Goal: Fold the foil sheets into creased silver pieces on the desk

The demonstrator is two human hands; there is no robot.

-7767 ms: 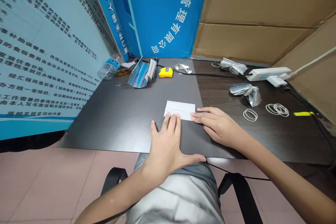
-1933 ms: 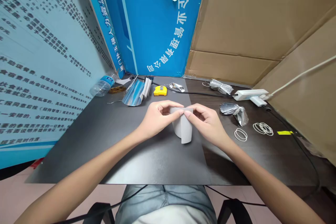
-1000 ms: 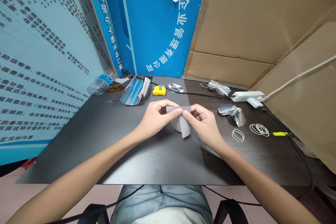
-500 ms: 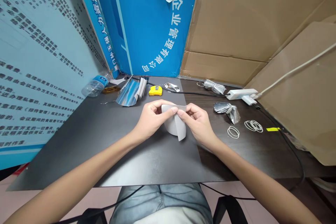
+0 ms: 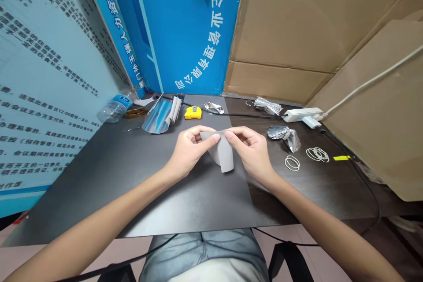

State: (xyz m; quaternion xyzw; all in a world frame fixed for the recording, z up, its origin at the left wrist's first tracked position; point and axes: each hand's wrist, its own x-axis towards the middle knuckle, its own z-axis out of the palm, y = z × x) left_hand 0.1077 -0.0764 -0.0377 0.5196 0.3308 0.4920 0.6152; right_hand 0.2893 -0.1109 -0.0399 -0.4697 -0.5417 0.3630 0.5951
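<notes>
A curled sheet of grey paper [image 5: 226,154] hangs between my two hands above the dark table. My left hand [image 5: 194,145] pinches its upper left edge between thumb and fingers. At the upper right edge, my right hand [image 5: 249,145] grips the same sheet, thumb on the near side. The thumbs are close together, and the sheet's lower part bends into a loose curve with one flap overlapping the other. Behind my left hand lies a yellow tape measure [image 5: 193,113]. Some fingertips are hidden behind the paper.
At the back left are a plastic bottle [image 5: 116,108], a brown tape roll [image 5: 135,113] and glossy curled sheets [image 5: 158,116]. On the right lie silvery strip bundles [image 5: 268,106], a white power strip [image 5: 303,114], white rings [image 5: 292,163] and a yellow tag [image 5: 341,158]. Panels border the table [image 5: 148,202].
My right hand has shifted slightly, and its thumb now lies higher on the sheet. The front flap of paper has turned to show a wider face. The whole view has moved a little.
</notes>
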